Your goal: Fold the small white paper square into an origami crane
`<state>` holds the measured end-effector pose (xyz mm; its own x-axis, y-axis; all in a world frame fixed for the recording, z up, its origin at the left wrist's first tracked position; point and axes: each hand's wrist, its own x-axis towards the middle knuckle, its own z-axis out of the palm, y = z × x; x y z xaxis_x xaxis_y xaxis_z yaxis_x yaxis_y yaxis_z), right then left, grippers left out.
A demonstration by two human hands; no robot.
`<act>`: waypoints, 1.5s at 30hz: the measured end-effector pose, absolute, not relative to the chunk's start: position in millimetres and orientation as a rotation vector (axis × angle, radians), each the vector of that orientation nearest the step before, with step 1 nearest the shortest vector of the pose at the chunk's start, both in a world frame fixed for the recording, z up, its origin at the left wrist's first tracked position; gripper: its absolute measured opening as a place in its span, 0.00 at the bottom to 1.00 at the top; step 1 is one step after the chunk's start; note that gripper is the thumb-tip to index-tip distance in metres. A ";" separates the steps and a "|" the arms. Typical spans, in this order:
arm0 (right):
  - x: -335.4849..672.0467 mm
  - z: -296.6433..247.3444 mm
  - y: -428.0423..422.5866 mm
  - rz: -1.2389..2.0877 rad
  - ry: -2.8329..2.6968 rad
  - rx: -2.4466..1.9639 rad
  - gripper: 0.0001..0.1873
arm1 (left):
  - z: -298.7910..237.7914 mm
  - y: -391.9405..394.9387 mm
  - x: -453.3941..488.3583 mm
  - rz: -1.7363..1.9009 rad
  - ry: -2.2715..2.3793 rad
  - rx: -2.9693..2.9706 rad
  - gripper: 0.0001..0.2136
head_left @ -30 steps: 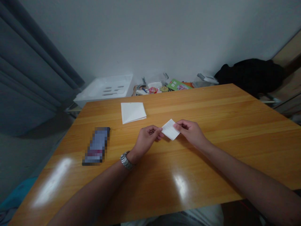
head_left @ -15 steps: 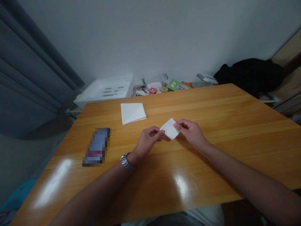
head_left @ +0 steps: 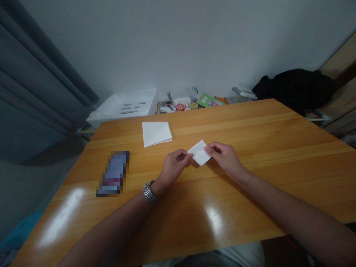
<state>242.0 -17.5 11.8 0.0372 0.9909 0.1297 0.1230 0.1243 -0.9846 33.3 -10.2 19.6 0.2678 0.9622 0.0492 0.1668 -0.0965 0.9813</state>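
A small white square of paper [head_left: 200,153], turned so its corners point up and down, is held over the table [head_left: 250,126]. My left hand [head_left: 177,164] pinches its left corner between thumb and fingers. On the opposite side, my right hand [head_left: 224,155] grips the right corner, thumb on top. Faint lines show on the paper's upper face; its underside is hidden. Beyond my left hand lies a larger stack of folded lined paper [head_left: 157,134], touched by neither hand. A metal watch [head_left: 149,191] circles my left wrist.
A phone with a blurred screen [head_left: 113,174] lies on the table's left part. Behind the far edge are a white plastic tray [head_left: 111,104], a green booklet [head_left: 210,100] and assorted small items. Black cloth [head_left: 297,89] sits at the back right, a grey curtain [head_left: 39,81] at left.
Almost nothing differs. The small paper and both hands appear very slightly further left, as does the whole scene; both hands keep their grip.
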 end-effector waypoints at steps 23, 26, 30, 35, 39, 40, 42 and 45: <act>240.8 16.4 -20.7 0.973 -1.334 -1.238 0.16 | 18.6 -12.2 36.1 0.933 1.050 1.496 0.14; 240.4 15.5 -20.4 0.962 -1.315 -1.248 0.17 | 17.1 -10.6 36.6 0.954 1.042 1.536 0.14; 241.1 15.8 -19.7 0.929 -1.313 -1.247 0.17 | 14.8 -8.6 37.7 0.957 1.021 1.537 0.14; 241.8 16.1 -18.8 0.885 -1.310 -1.250 0.17 | 11.3 -10.3 39.1 0.912 0.951 1.470 0.13; 240.7 14.7 -18.6 0.866 -1.311 -1.258 0.17 | 9.0 -11.8 39.5 0.904 0.954 1.436 0.14; 240.4 14.6 -18.8 0.865 -1.311 -1.259 0.18 | 8.9 -11.9 39.5 0.904 0.956 1.436 0.14; 239.9 14.8 -19.1 0.867 -1.308 -1.259 0.18 | 9.4 -11.7 39.1 0.904 0.959 1.450 0.14; 239.5 15.7 -19.4 0.880 -1.299 -1.258 0.17 | 10.8 -11.2 38.2 0.901 0.968 1.492 0.14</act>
<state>239.5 -19.4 15.7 0.1316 0.9722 0.1937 0.1808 0.1685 -0.9690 38.2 -11.2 10.8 0.3796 0.9245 0.0347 0.1001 -0.0783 0.9919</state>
